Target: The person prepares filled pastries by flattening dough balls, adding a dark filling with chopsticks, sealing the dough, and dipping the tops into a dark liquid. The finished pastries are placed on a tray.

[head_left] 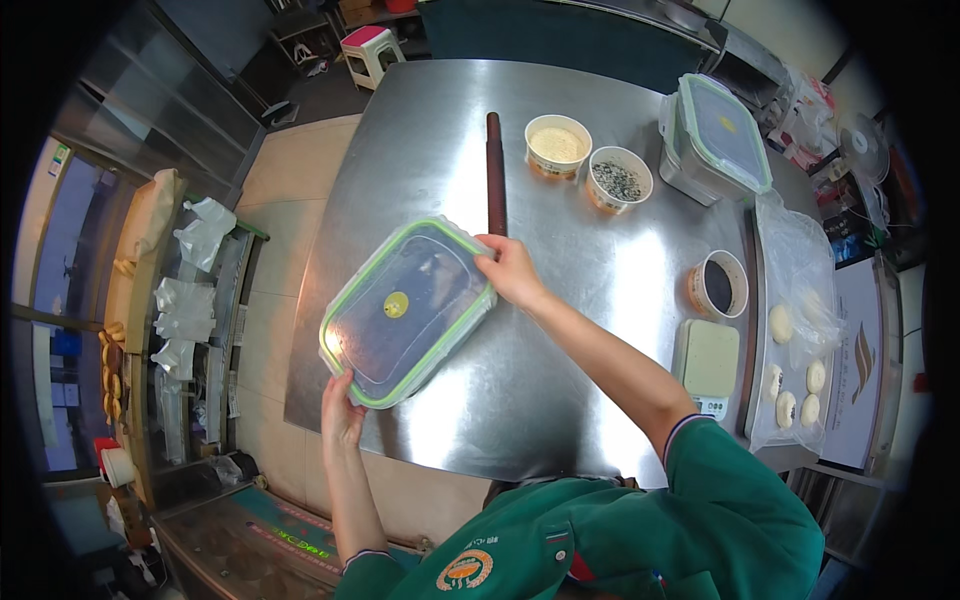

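Across the left part of the steel table lies a rectangular food container (pixel 430 345), its clear lid edged by a green seal with a round yellow-green valve. My left hand (pixel 343 415) grips its near left corner, thumb on the lid's edge. At the far right corner, my right hand (pixel 515 272) is closed on the rim. Whether the container rests on the table or is lifted a little, I cannot tell. Just beyond my right hand lies a dark red-brown rolling pin (pixel 495 175), its near end hidden by the hand and container.
Paper tubs hold pale seeds (pixel 556 170), a black-and-white mix (pixel 606 198) and something black (pixel 703 288). Another lidded container (pixel 715 135) stands far right. A kitchen scale (pixel 708 360) sits beside a plastic-covered tray (pixel 757 425) with several dough pieces. A stool (pixel 372 58) stands behind.
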{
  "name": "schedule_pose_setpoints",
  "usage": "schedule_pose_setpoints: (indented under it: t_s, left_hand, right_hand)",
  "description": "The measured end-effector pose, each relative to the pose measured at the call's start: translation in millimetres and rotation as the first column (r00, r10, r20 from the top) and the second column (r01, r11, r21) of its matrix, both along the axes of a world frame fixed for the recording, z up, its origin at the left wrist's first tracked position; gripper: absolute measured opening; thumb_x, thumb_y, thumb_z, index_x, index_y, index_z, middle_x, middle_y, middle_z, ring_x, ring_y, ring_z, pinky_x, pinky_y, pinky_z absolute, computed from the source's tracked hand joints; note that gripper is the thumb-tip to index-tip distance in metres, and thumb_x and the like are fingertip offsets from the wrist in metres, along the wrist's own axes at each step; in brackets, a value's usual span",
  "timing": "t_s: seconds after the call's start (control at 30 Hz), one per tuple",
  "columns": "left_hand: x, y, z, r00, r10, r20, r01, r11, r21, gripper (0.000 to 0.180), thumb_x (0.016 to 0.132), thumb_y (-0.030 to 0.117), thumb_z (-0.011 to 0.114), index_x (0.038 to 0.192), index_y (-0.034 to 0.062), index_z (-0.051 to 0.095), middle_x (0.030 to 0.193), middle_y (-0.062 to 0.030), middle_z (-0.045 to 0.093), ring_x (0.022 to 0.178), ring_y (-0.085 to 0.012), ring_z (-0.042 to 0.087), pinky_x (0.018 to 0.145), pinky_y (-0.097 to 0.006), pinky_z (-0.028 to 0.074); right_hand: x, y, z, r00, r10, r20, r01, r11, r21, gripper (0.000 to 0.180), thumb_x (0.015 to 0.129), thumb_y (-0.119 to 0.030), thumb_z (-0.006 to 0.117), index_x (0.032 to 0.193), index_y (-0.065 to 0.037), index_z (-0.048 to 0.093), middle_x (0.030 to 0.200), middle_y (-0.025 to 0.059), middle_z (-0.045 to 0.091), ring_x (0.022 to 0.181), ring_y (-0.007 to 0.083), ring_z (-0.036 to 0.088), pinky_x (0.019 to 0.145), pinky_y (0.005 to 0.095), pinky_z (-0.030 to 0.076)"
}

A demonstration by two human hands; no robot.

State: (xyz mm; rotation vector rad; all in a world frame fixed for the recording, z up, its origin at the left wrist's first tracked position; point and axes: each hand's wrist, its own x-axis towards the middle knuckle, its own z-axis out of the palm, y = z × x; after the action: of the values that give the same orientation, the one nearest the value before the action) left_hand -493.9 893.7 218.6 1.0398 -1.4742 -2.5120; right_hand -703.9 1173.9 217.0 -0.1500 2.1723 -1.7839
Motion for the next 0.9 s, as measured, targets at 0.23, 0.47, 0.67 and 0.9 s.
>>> schedule_pose_setpoints:
  t_s: [0.23,0.47,0.67,0.9]
  left_hand:
    - [-102.7,23.6,-15.6,0.993,0.086,-0.080,-0.087,0.996,-0.010,0.035,0.090,0.011,0.059,0.120,0.0001,0.043,0.115,-0.0155,0.056,0.098,-0.0262,0.062,0.068,-0.041,0.061]
    - [-290.0,50.5,-35.9,0.982,0.119,-0.150,-0.114,0.993,0.039,0.027,0.089,0.007,0.061,0.110,-0.0044,0.049,0.105,-0.0147,0.057,0.086,-0.0257,0.063,0.071,-0.047,0.060]
    - [-297.3,83.3,-7.5,0.948,0.304,0.093,-0.262,0.913,-0.312,0.035,0.094,0.036,0.057,0.105,0.0026,0.055,0.091,-0.0067,0.058,0.086,-0.0173,0.054,0.088,-0.038,0.044]
    - [-15.2,227.1,-0.1,0.689,-0.701,-0.183,0.717,0.697,0.032,0.043,0.097,0.024,0.052,0.135,0.0059,0.046,0.139,-0.0121,0.044,0.131,-0.0230,0.039,0.109,-0.036,0.031]
  right_hand:
    - [8.4,-7.3,-21.7,0.936,-0.011,-0.352,-0.009,0.999,-0.053,0.033,0.085,-0.010,0.060,0.117,-0.003,0.060,0.119,0.0128,0.056,0.101,0.0260,0.059,0.085,0.0346,0.052]
    - [81.9,67.0,-8.9,0.968,0.163,-0.191,-0.123,0.971,0.206,0.030,0.088,-0.010,0.059,0.117,-0.002,0.059,0.121,0.0144,0.055,0.104,0.0279,0.058,0.084,0.0334,0.050]
    - [112.1,86.2,39.0,0.912,0.054,-0.407,0.023,0.983,0.183,0.045,0.085,-0.020,0.065,0.124,-0.001,0.053,0.128,0.0165,0.052,0.112,0.0328,0.054,0.092,0.0374,0.045]
    - [182.6,84.4,63.5,0.436,0.434,-0.788,-0.119,0.896,0.428,0.057,0.074,-0.039,0.072,0.125,-0.019,0.056,0.136,0.0146,0.048,0.130,0.0317,0.042,0.107,0.0619,0.021]
